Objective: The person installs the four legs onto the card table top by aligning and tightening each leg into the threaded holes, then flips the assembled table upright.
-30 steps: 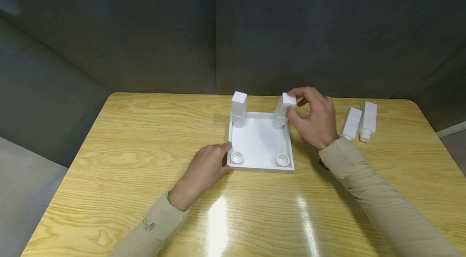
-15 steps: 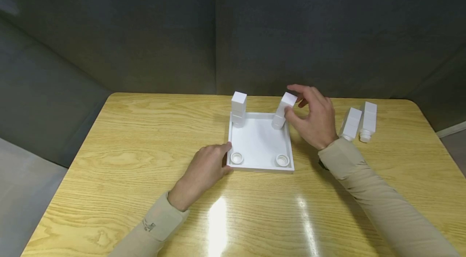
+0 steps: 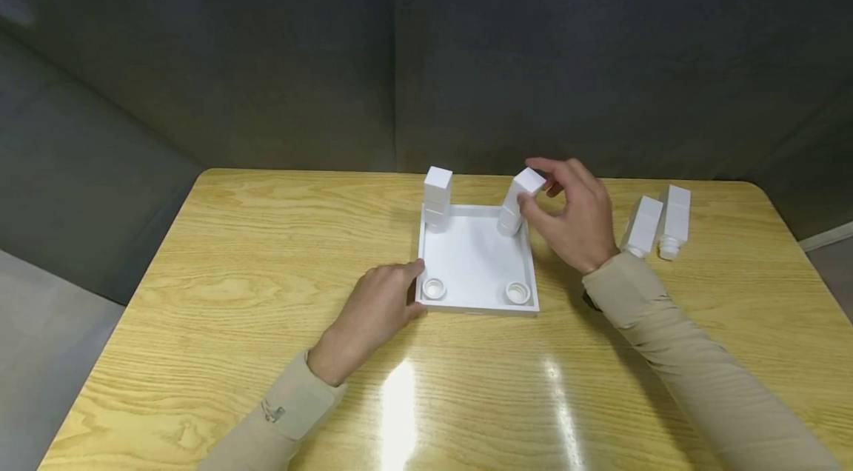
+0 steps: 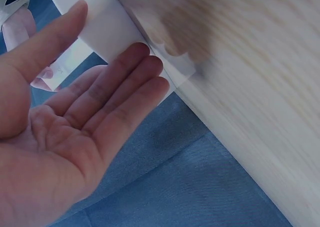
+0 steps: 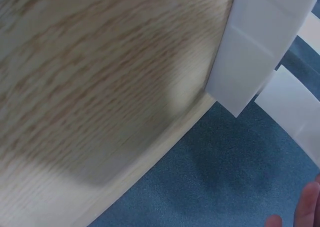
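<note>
Before you on the wood-grained table (image 3: 266,249) lies the white tray (image 3: 474,256), a shallow square with a low raised wall and a smooth floor. The posts are of the same plain white, square in section with flat ends and crossed by fine seams; on the outer of those lying down, a narrower, rounded neck projects from the end toward you. Count one tray, four posts and two open ring-shaped sockets. The far-left post (image 3: 437,193) and the far-right post (image 3: 513,208) stand in the tray's far corners; whether the latter is fully upright or slightly tilted cannot be told. The inner lying post (image 3: 643,226) and the outer lying post (image 3: 676,212) rest on the table to the right of the tray, just beside each other. The left socket (image 3: 434,289) and the right socket (image 3: 517,294) occupy the near corners, each showing a stepped inner rim. Your left hand (image 3: 376,304) is at the tray's near-left corner, its thumb spread well apart from nearly straight fingers that rest against the side wall. Your right hand (image 3: 578,219) holds the far-right post near its top, thumb on the near side and fingers curved behind; whether every fingertip touches it cannot be told.
</note>
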The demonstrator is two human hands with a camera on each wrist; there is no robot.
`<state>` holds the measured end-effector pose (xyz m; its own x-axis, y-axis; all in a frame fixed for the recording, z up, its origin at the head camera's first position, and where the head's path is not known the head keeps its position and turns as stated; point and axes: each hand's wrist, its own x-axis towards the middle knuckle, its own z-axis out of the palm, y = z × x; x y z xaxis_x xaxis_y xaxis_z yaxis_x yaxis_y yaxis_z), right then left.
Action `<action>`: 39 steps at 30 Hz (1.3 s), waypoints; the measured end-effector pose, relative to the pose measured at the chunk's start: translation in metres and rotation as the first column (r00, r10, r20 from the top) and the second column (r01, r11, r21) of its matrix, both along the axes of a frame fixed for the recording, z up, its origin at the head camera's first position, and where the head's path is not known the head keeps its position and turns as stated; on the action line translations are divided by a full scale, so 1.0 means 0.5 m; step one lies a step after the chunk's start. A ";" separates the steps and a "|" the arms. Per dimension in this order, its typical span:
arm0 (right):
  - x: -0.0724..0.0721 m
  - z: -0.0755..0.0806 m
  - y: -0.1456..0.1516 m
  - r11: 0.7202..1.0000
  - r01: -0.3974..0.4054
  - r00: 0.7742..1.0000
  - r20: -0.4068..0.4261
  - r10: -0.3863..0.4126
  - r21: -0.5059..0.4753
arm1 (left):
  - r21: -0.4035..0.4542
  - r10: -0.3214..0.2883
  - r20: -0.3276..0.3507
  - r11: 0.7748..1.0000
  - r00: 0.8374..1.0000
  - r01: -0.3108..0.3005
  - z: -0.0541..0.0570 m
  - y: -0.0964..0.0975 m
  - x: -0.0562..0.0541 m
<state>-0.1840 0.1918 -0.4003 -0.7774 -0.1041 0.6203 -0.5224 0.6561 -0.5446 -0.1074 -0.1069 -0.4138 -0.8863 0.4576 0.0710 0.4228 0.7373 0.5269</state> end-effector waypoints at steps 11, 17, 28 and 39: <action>0.003 0.008 -0.006 0.999 0.013 0.998 0.055 -0.011 -0.031 | -0.006 -0.006 -0.014 1.000 1.000 0.006 0.000 0.000 -0.001; 0.003 0.009 -0.007 0.999 0.021 0.998 0.063 -0.018 -0.045 | -0.008 -0.001 0.002 1.000 1.000 0.001 0.001 0.000 0.000; 0.000 0.005 -0.005 0.999 0.043 0.997 0.058 -0.042 -0.017 | 0.002 -0.004 0.011 1.000 1.000 0.004 0.000 0.000 0.000; 0.002 0.007 -0.005 0.998 0.055 0.991 0.126 -0.053 -0.015 | 0.001 0.003 0.012 1.000 1.000 -0.003 0.000 -0.001 0.000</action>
